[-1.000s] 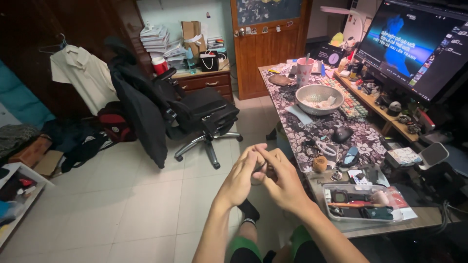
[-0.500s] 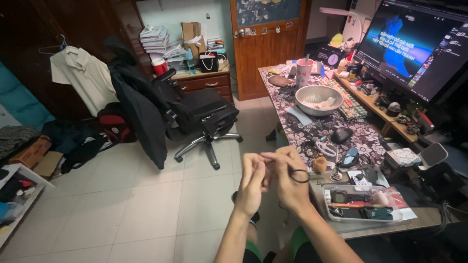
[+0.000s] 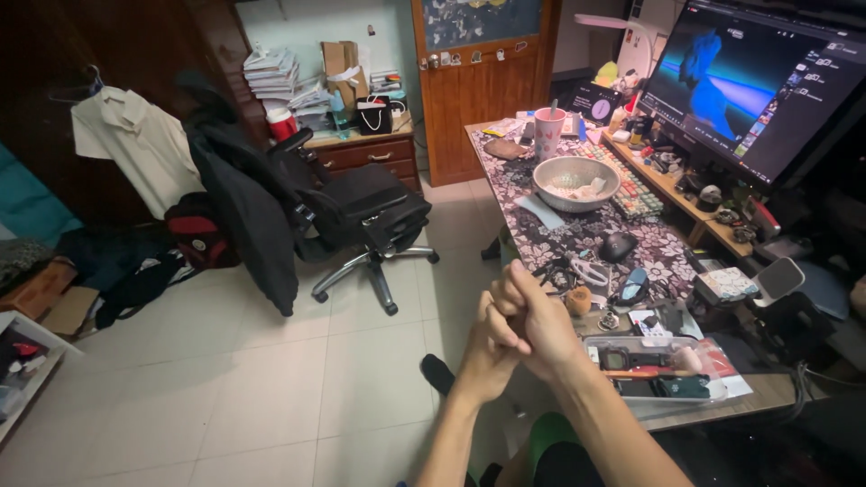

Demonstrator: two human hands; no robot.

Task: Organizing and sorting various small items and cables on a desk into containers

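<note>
Together, the left hand [image 3: 487, 347] and right hand [image 3: 538, 323] press into each other above the floor, just off the near edge of the floral-clothed table [image 3: 586, 236], whatever they hold hidden.

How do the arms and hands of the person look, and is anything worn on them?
Both forearms are bare, with no sleeves in view. The left hand and the right hand wear no gloves, and no watch, bracelet or ring can be seen. Lower down, green shorts show at the legs, and a dark sock covers one foot.
</note>
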